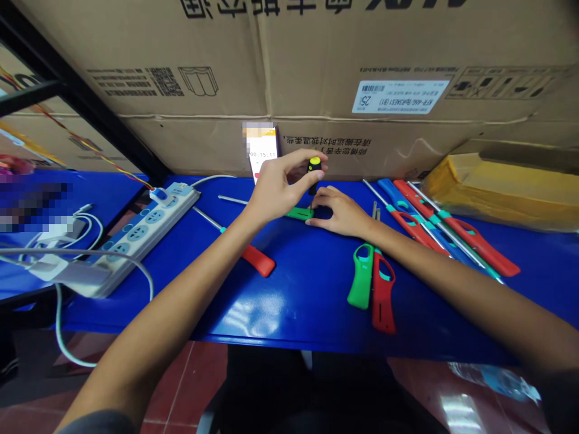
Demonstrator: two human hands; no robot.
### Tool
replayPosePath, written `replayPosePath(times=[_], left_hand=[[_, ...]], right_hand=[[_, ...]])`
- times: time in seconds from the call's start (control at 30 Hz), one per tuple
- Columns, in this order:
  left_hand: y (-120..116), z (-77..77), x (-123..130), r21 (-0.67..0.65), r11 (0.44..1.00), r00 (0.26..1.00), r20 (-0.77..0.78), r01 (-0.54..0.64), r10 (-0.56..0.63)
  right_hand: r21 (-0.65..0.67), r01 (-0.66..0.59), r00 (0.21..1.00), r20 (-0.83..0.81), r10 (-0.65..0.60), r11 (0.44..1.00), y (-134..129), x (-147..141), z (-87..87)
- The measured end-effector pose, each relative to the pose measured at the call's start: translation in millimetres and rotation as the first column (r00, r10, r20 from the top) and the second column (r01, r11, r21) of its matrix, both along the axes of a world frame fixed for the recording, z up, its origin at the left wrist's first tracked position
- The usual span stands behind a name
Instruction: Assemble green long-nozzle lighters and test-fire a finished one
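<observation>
A small screwdriver with a black and yellow handle (pixel 314 166) stands nearly upright in my left hand (pixel 283 187), its fingers closed round the handle. Below its tip lies a green long-necked lighter (pixel 298 213) on the blue table, its metal tube pointing left. My right hand (pixel 341 214) grips the handle end of this lighter between thumb and fingers, close to the screwdriver's shaft. Under my left forearm is a red lighter (pixel 259 259), partly covered by the arm. Another green lighter (pixel 362 277) and a red lighter (pixel 383 295) lie side by side near my right forearm.
Several red and blue lighters (pixel 452 226) lie at the right, beside a tape-wrapped carton (pixel 506 184). A phone (pixel 261 147) showing a timer leans against the large cardboard box (pixel 316 60). At left sits a power strip (pixel 140 232) with plugs and cables.
</observation>
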State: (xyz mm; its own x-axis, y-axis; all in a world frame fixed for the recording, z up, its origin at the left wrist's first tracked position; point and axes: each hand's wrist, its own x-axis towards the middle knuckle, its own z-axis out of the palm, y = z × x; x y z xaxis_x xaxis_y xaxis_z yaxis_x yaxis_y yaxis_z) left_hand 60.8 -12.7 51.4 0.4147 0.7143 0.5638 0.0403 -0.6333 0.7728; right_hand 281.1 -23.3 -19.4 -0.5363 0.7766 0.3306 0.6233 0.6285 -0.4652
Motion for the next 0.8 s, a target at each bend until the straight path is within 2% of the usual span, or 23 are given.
replayPosePath(times=[0.1, 0.5, 0.7, 0.8], left_hand=[[3, 2.4, -3, -0.025, 0.998, 0.998, 0.004, 0.061, -0.060], [5, 6.1, -8, -0.044, 0.990, 0.991, -0.019, 0.133, -0.133], [5, -3.4, -3, 0.003, 0.999, 0.999, 0.026, 0.039, -0.039], [6, 0.0, -4, 0.000, 1.000, 0.998, 0.059, 0.010, -0.010]], right_hand=[[-0.002, -0.006, 1.000, 0.001, 0.006, 1.000, 0, 0, -0.1], [0.009, -0.029, 1.000, 0.000, 0.029, 1.000, -1, -1, 0.4], [0.032, -0.010, 1.000, -0.021, 0.011, 0.999, 1, 0, -3.5], [0.033, -0.021, 0.999, -0.028, 0.022, 0.999, 2, 1, -4.1]])
